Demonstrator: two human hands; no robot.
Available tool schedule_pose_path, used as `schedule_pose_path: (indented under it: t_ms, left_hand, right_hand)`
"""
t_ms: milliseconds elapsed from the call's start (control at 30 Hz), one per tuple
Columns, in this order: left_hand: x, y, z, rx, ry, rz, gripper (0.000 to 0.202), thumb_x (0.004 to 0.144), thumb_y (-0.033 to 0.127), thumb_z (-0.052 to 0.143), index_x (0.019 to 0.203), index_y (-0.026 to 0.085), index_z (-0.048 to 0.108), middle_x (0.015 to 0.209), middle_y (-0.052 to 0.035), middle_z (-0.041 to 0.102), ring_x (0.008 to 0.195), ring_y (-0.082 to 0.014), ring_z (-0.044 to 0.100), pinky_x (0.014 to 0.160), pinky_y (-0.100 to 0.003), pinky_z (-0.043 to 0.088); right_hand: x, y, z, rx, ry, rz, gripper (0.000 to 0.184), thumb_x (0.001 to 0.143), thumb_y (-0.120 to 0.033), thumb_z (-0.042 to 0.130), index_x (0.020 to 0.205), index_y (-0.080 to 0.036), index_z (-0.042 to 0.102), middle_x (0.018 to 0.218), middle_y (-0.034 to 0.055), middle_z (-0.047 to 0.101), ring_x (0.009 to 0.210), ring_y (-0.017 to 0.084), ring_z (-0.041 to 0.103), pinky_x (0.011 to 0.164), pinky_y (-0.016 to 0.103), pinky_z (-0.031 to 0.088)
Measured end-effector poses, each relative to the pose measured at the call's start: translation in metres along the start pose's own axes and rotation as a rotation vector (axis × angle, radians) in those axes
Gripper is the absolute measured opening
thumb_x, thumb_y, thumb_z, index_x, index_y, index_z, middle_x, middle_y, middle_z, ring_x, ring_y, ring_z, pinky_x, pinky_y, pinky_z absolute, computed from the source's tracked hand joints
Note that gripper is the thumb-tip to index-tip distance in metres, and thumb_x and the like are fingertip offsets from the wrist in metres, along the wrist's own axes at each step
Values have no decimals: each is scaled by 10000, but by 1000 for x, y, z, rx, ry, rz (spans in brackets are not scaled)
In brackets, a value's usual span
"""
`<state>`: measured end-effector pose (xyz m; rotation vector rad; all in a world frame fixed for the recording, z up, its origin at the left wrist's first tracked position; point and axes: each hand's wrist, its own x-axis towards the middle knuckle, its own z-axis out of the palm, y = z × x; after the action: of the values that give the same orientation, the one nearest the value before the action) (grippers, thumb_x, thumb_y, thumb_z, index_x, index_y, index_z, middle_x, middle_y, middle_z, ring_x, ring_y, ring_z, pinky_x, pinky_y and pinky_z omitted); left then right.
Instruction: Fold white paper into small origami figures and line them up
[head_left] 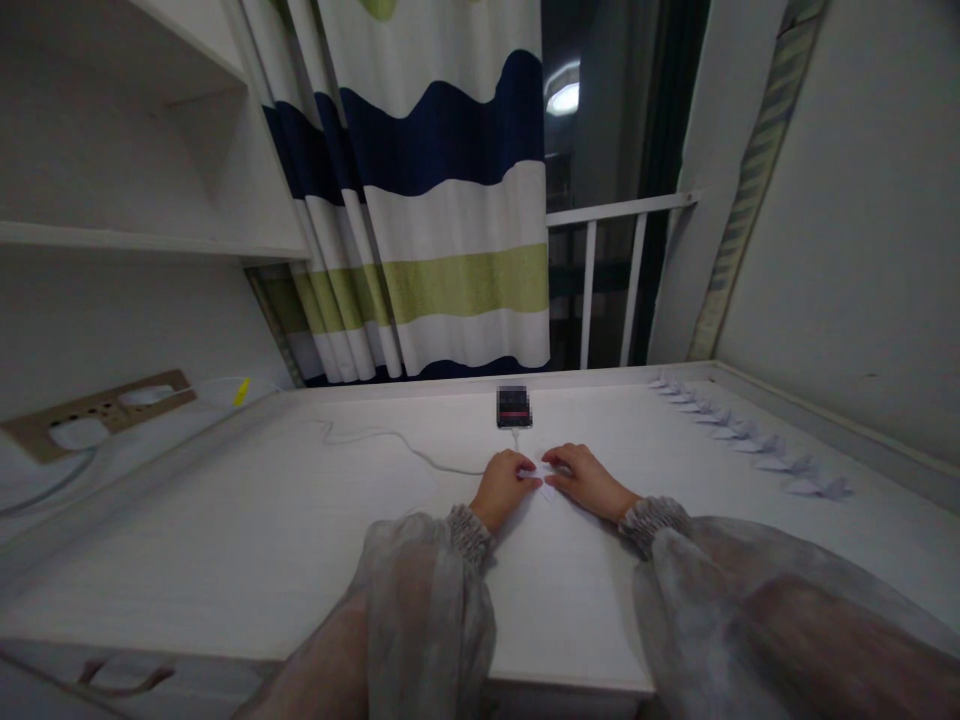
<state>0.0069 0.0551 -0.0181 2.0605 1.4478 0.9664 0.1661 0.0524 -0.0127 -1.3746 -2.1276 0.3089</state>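
Note:
A small white piece of folded paper lies low over the white desk, between my two hands. My left hand pinches its left side, with thumb and forefinger closed at the edge. From the other side, my right hand has its fingers bent and its thumb and fingertips at the paper's right edge. The paper's exact folds are too small to make out, and the fingers cover part of it. Just beyond the hands lies a phone with a cable plugged into its near end.
Several folded white paper figures with pointed tips stand in a row along the right side of the desk. A white cable runs left across the desktop. White paper lies left of my hands. A curtain hangs behind.

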Motion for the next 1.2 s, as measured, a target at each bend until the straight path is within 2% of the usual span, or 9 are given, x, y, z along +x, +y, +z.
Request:
schedule_pose_path:
  t_ms: [233,433,567,667,833,967,1200]
  left_hand:
    - [-1,8,-5,105,-18,-28,209,619,233,659,804,136,648,788,-37,566,734,-137,530,692,-262,426]
    - [-1,9,-6,96,-49,-62,223,604,239,668,806,144,655,784,-30,557,701,-125,523,677,-247,422]
    - [1,7,-5,87,-44,-72,239,593,244,676,807,140,657,802,-34,557,718,-125,521,682,-239,420]
    - [4,6,-5,77,-52,-125,257,570,251,688,801,140,664,787,-35,569,718,-134,525,679,-244,418]
    - [12,8,-6,13,-166,-262,284,542,211,693,804,103,675,613,-23,574,613,-136,527,587,-238,408]
    - [16,10,-4,-4,-187,-320,276,529,180,691,787,84,677,534,-14,559,515,-117,503,495,-221,376]
    - [16,13,-5,11,-205,-321,280,530,181,690,787,70,678,518,-14,542,499,-110,483,478,-218,354]
  right_hand:
    - [-7,-5,-1,-152,-30,19,181,723,-234,556,867,-134,603,878,100,577,862,213,487,772,330,368]
    - [-4,1,-4,-30,-69,51,195,670,-215,589,847,-137,613,854,79,590,817,195,518,750,309,397]
    - [0,2,-6,98,-110,83,158,687,-151,520,795,-136,635,834,72,611,787,173,549,743,284,414]
    - [3,0,-6,106,-105,125,172,672,-133,516,784,-116,645,828,86,621,786,180,552,744,286,413]
    - [12,1,-5,135,-160,183,146,622,-130,561,735,-128,653,717,42,643,675,147,561,631,242,427]
    - [24,5,-4,147,-227,242,100,573,-132,604,652,-145,663,554,-3,616,533,113,538,502,206,390]
    - [30,2,-6,67,-262,316,54,542,-155,641,590,-165,662,559,8,613,593,150,565,545,242,378]
